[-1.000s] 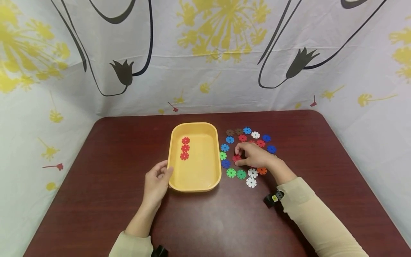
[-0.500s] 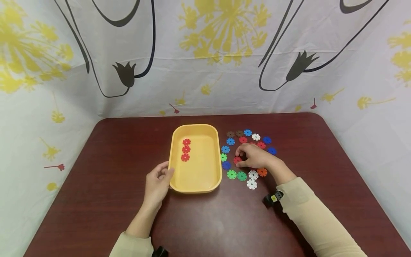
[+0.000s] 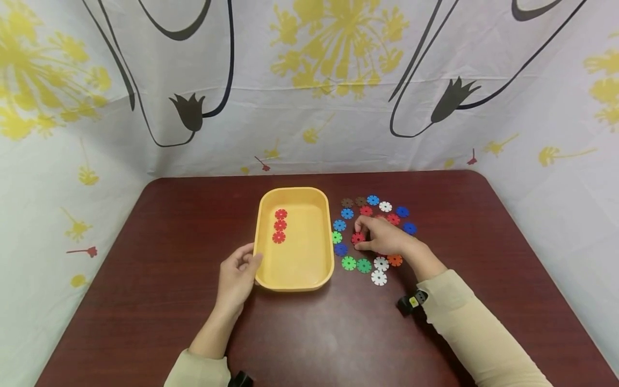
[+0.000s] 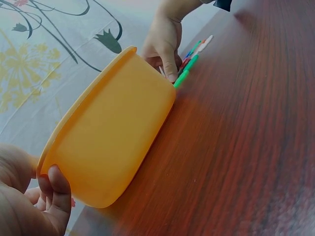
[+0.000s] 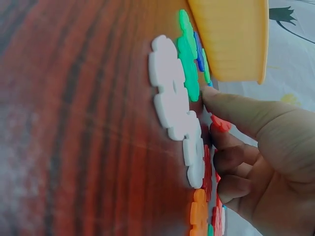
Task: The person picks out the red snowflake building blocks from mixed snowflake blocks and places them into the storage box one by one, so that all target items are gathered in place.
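Observation:
A yellow plastic tray (image 3: pixel 309 269) stands on the table with a column of 3 red snowflake discs (image 3: pixel 280 225) inside. My left hand (image 3: pixel 236 277) grips the tray's left rim near its front corner; the left wrist view shows the fingers (image 4: pixel 60 191) curled at the rim. To the right of the tray, my right hand (image 3: pixel 384 235) pinches a red snowflake disc (image 3: pixel 358 238) between thumb and index finger. That disc (image 5: pixel 221 123) shows between the fingers in the right wrist view. Other red discs are partly hidden under this hand.
Around the right hand lie several loose discs: blue (image 3: pixel 347 213), brown (image 3: pixel 347 202), green (image 3: pixel 364 265), white (image 3: pixel 379 277) and orange (image 3: pixel 395 259). The dark red table (image 3: pixel 193 231) meets a patterned cloth (image 3: pixel 309 129) at the back.
The red disc between the right thumb and index finger has shifted slightly upward in view. My left hand and the tray keep their place together.

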A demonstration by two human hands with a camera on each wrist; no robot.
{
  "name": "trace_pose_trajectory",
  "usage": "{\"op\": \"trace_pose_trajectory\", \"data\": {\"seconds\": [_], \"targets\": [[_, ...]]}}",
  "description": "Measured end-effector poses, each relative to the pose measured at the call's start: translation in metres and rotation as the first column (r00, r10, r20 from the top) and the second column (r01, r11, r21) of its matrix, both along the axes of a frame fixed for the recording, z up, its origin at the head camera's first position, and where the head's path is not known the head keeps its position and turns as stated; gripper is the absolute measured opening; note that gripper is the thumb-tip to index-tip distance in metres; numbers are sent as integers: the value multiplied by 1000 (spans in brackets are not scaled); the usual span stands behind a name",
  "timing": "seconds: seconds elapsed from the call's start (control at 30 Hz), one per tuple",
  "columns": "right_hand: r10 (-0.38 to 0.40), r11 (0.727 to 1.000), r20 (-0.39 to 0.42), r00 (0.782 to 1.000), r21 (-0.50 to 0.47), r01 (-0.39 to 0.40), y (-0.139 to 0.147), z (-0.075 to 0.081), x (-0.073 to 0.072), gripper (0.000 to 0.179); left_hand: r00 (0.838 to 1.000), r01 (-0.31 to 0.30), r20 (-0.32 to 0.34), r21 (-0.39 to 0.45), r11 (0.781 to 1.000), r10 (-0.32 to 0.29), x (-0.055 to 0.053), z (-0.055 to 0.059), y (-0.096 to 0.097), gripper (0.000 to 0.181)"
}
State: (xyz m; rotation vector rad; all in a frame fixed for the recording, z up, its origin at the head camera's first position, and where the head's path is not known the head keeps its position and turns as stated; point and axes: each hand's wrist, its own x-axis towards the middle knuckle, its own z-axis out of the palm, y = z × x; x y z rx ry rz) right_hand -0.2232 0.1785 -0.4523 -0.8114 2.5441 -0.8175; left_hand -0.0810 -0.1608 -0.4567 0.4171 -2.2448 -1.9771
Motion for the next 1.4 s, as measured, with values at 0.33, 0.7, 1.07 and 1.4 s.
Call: {"op": "trace_pose_trajectory", "data": {"seconds": [0.33, 0.7, 1.07, 1.4], "targets": [[-9, 999, 0, 1000, 32, 9, -2, 8, -2, 36, 1000, -6, -10, 4, 1000, 6, -3, 1, -1, 36], [-14, 998, -125, 992, -64, 6, -3, 8, -6, 28, 999, -29, -17, 2, 1000, 29, -3, 1, -1, 32], [-127, 968, -244, 961, -241, 67, -14, 21, -1, 33, 999, -32, -1, -20, 999, 32, 0, -2, 2, 33], [-112, 950, -245, 963, -310, 31, -33, 28, 5, 35, 1000, -28, 10, -13, 1000, 28, 3, -3, 2, 34]]}}
